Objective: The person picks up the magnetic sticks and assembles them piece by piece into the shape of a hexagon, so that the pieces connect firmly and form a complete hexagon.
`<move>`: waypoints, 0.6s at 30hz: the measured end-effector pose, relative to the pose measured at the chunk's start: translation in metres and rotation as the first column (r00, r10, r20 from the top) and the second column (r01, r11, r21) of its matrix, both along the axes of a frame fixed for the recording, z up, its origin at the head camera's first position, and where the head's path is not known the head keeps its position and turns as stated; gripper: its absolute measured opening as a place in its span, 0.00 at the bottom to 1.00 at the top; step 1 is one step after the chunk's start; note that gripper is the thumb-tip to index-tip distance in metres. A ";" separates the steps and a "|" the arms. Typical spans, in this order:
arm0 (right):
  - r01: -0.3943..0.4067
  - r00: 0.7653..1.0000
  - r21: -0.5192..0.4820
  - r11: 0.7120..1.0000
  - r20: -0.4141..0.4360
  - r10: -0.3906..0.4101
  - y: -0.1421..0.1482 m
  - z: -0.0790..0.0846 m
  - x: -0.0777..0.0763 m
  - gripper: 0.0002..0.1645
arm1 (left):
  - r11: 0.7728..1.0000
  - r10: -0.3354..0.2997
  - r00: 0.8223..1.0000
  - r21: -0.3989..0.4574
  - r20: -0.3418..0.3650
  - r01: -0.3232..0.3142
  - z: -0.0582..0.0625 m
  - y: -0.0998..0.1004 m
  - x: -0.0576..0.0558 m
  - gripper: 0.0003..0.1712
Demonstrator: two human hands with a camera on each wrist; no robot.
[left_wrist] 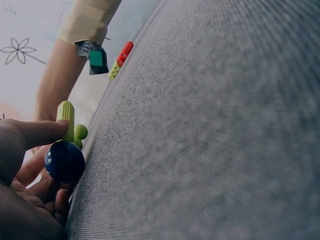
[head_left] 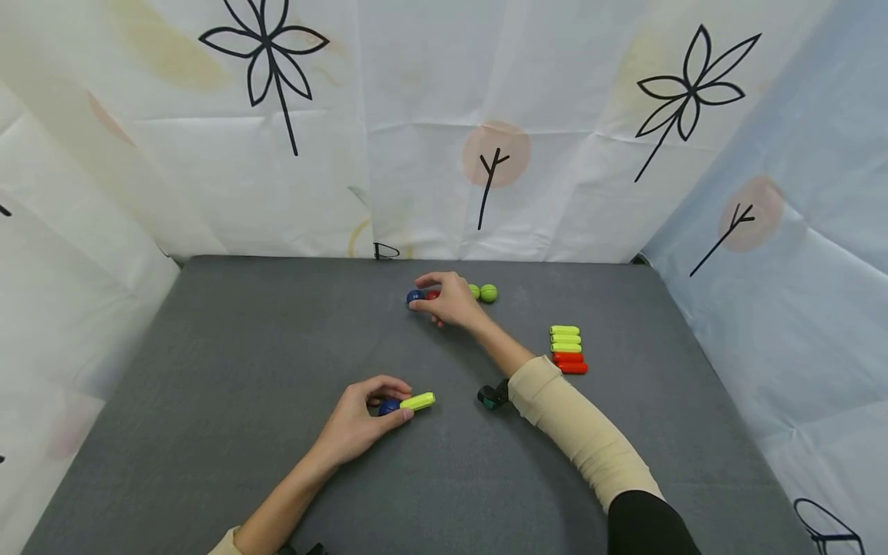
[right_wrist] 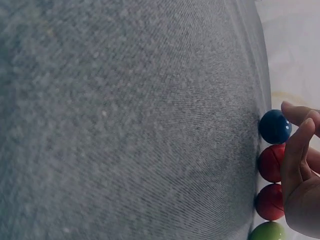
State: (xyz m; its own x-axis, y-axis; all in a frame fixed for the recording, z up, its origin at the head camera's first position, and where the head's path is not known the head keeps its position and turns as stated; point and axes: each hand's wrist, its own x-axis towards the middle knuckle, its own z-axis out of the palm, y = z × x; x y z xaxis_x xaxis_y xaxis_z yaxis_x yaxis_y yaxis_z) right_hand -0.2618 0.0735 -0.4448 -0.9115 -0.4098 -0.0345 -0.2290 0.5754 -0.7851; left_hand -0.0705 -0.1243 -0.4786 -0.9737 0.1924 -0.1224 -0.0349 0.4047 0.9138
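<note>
My left hand [head_left: 357, 424] holds a small blue ball [head_left: 389, 406] together with a yellow-green ribbed stick [head_left: 418, 401], low over the front middle of the table. In the left wrist view one digit lies against the stick [left_wrist: 66, 112], and the ball [left_wrist: 65, 161] sits at the stick's end. At the back, my right hand [head_left: 451, 299] reaches over a row of balls, thumb and forefinger parted at another blue ball [right_wrist: 275, 126]. Beside that ball come two red balls [right_wrist: 271, 163], partly covered by the hand, then green balls [head_left: 489, 293].
Right of the middle lie several short sticks side by side, yellow-green ones [head_left: 565, 339] behind red ones [head_left: 570, 368]. A dark wrist device [head_left: 493, 395] hangs at the right cuff. A grey cloth covers the table [head_left: 291, 331], and patterned white curtains [head_left: 416, 177] surround it.
</note>
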 end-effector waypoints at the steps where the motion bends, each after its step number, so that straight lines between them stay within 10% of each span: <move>1: 0.003 1.000 0.001 1.000 0.000 -0.003 -0.001 -0.001 -0.001 0.29 | 1.000 -0.001 1.000 0.000 -0.002 0.001 0.000 0.000 0.000 0.16; 18: -0.035 0.998 -0.118 0.992 0.047 0.041 0.014 0.026 0.023 0.23 | 1.000 0.016 1.000 -0.009 0.004 -0.016 0.000 0.001 -0.001 0.17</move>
State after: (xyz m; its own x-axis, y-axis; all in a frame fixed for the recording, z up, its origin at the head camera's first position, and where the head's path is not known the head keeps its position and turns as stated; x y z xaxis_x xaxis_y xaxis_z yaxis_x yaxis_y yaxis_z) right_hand -0.2384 0.0874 -0.4185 -0.8936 -0.4479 -0.0286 -0.2085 0.4708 -0.8573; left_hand -0.0711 -0.1234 -0.4782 -0.9761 0.1755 -0.1283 -0.0455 0.4120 0.9101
